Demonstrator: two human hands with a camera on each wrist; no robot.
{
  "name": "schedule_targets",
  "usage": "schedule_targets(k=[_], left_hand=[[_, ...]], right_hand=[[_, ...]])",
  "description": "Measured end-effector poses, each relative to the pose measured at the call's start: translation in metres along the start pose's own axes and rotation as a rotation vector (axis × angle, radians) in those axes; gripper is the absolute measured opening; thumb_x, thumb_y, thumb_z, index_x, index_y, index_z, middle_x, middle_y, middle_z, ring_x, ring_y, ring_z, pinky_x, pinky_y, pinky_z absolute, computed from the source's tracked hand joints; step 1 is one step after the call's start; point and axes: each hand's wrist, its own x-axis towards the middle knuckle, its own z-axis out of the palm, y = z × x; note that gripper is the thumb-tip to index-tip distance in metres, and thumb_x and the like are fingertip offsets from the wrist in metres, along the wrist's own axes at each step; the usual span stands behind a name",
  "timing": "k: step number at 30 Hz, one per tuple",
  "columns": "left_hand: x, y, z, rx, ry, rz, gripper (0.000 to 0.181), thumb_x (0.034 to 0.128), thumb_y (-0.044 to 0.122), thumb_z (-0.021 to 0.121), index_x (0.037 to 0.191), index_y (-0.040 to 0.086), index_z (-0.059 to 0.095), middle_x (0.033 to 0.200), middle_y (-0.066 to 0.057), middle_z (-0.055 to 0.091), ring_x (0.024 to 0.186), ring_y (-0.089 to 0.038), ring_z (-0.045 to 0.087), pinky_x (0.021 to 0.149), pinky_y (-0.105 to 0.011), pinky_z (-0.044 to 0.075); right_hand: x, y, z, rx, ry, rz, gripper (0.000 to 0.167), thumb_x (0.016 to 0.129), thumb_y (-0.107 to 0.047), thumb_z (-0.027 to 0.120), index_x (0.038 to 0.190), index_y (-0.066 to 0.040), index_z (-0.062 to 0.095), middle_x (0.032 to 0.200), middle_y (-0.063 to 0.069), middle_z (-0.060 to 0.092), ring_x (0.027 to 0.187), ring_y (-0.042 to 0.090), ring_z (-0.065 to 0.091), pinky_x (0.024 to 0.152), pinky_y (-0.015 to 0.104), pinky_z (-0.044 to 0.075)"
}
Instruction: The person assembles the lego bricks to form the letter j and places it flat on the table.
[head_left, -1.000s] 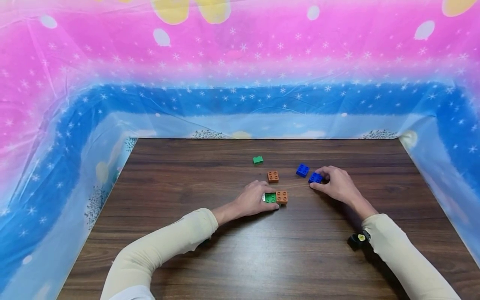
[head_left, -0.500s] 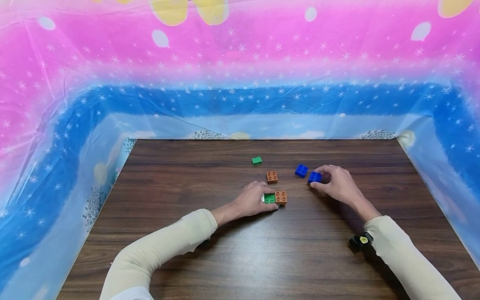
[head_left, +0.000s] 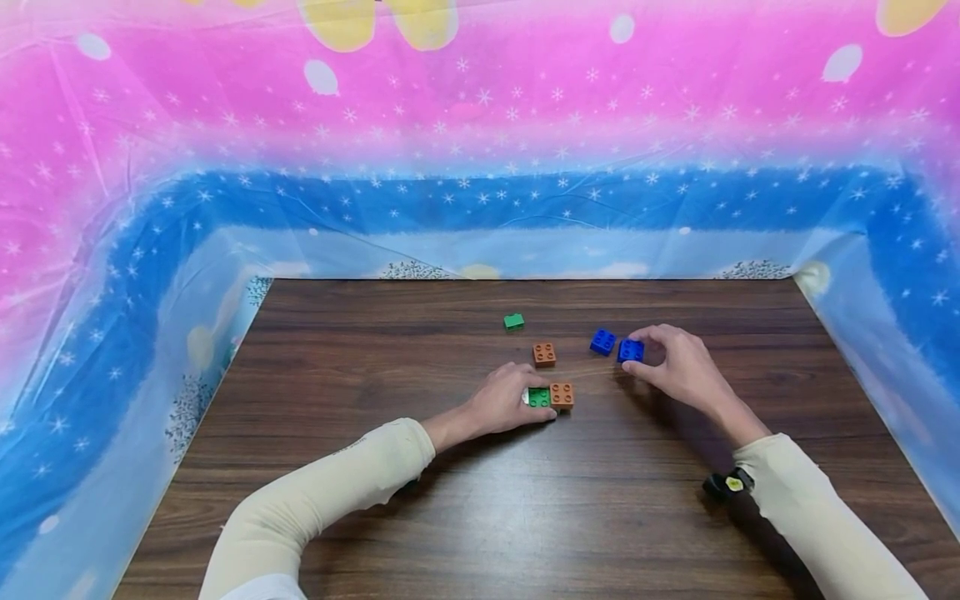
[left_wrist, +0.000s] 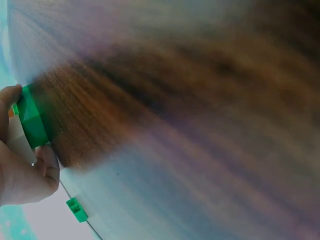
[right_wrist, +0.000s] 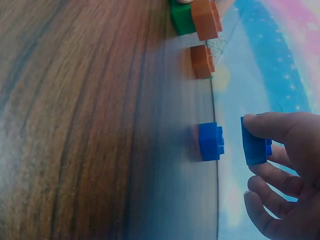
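Observation:
My left hand (head_left: pixel 498 402) grips a small joined stack of toy building bricks on the table. A green brick (head_left: pixel 538 398) and a higher orange brick (head_left: pixel 562 396) show in it. The left wrist view also shows a white brick (left_wrist: pixel 20 140) beside the green, partly hidden by the fingers. My right hand (head_left: pixel 684 371) pinches a blue brick (head_left: pixel 631 351) between thumb and fingers. In the right wrist view that held brick (right_wrist: pixel 255 143) is raised above the table, studs up. A second blue brick (head_left: pixel 602 342) stands on the table just to its left, apart from it.
One loose orange brick (head_left: pixel 544 354) lies behind the stack. Farther back is a small green brick (head_left: pixel 513 322). A patterned cloth (head_left: pixel 480 200) encloses the dark wooden table (head_left: pixel 465 517) at the back and sides.
My right hand has lifted the blue brick slightly from the table and moved a little to the right. The left hand and its stack stay put.

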Motion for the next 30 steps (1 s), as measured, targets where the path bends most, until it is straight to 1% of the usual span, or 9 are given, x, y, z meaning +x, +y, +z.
schedule_targets(k=[5,10,13,16,18,20,24,27,30], left_hand=[[0.000,0.000,0.000,0.004,0.001,-0.001,0.055,0.0921,0.046,0.074,0.135,0.013,0.068,0.124,-0.004,0.069,0.096,-0.015,0.056,0.073,-0.029,0.039],[-0.001,0.001,-0.001,0.011,0.001,0.001,0.055,0.0922,0.046,0.074,0.135,0.013,0.068,0.125,-0.005,0.069,0.102,-0.017,0.059,0.077,-0.030,0.042],[-0.001,0.002,-0.001,0.010,-0.002,-0.003,0.055,0.0922,0.046,0.074,0.136,0.013,0.068,0.126,-0.006,0.068,0.104,-0.018,0.059,0.081,-0.033,0.045],[-0.001,0.001,0.000,0.012,0.001,0.000,0.055,0.0922,0.046,0.074,0.136,0.013,0.068,0.127,-0.006,0.068,0.109,-0.019,0.061,0.089,-0.036,0.047],[-0.001,0.001,0.000,0.014,0.003,0.003,0.056,0.0920,0.046,0.074,0.136,0.012,0.068,0.127,-0.006,0.068,0.109,-0.018,0.061,0.091,-0.037,0.047],[-0.001,0.001,0.000,0.016,0.008,0.008,0.055,0.0918,0.046,0.074,0.135,0.012,0.068,0.126,-0.005,0.069,0.104,-0.016,0.061,0.089,-0.035,0.047],[-0.001,0.001,0.000,0.016,0.012,0.016,0.055,0.0914,0.046,0.075,0.134,0.012,0.069,0.121,-0.004,0.070,0.091,-0.013,0.056,0.076,-0.030,0.041],[0.000,0.001,0.000,0.019,0.015,0.018,0.055,0.0913,0.045,0.075,0.134,0.012,0.069,0.120,-0.004,0.070,0.087,-0.011,0.054,0.073,-0.028,0.038],[0.000,0.001,0.000,0.020,0.015,0.014,0.054,0.0914,0.045,0.075,0.134,0.012,0.069,0.119,-0.004,0.070,0.087,-0.012,0.053,0.072,-0.028,0.037]], right_hand=[[-0.001,-0.006,-0.001,-0.008,0.019,-0.033,0.042,0.089,-0.030,0.081,0.124,-0.010,0.070,0.114,0.012,0.069,0.095,0.027,0.062,0.079,0.049,0.051],[-0.003,-0.014,-0.003,-0.014,0.039,-0.067,0.040,0.089,-0.028,0.082,0.123,-0.010,0.071,0.108,0.009,0.069,0.087,0.024,0.061,0.073,0.043,0.049],[-0.004,-0.020,-0.005,-0.009,0.045,-0.078,0.040,0.088,-0.027,0.083,0.122,-0.010,0.071,0.107,0.009,0.069,0.086,0.024,0.061,0.073,0.042,0.049],[-0.004,-0.026,-0.006,-0.002,0.041,-0.081,0.040,0.087,-0.026,0.083,0.122,-0.010,0.071,0.108,0.009,0.069,0.087,0.025,0.062,0.073,0.043,0.050],[-0.005,-0.030,-0.007,0.001,0.035,-0.081,0.041,0.087,-0.026,0.083,0.123,-0.010,0.071,0.110,0.010,0.070,0.088,0.025,0.063,0.074,0.044,0.051],[-0.005,-0.034,-0.008,0.009,0.029,-0.080,0.042,0.087,-0.027,0.083,0.124,-0.010,0.071,0.112,0.011,0.070,0.091,0.026,0.064,0.075,0.046,0.052],[-0.007,-0.040,-0.008,0.016,0.019,-0.084,0.044,0.088,-0.030,0.083,0.125,-0.009,0.071,0.118,0.013,0.070,0.097,0.028,0.065,0.078,0.048,0.054],[-0.007,-0.044,-0.008,0.020,0.015,-0.092,0.045,0.088,-0.032,0.083,0.126,-0.010,0.070,0.120,0.012,0.069,0.099,0.028,0.065,0.078,0.047,0.054],[-0.006,-0.048,-0.006,0.030,0.014,-0.107,0.045,0.087,-0.032,0.083,0.125,-0.010,0.071,0.119,0.011,0.070,0.100,0.027,0.066,0.079,0.046,0.055]])
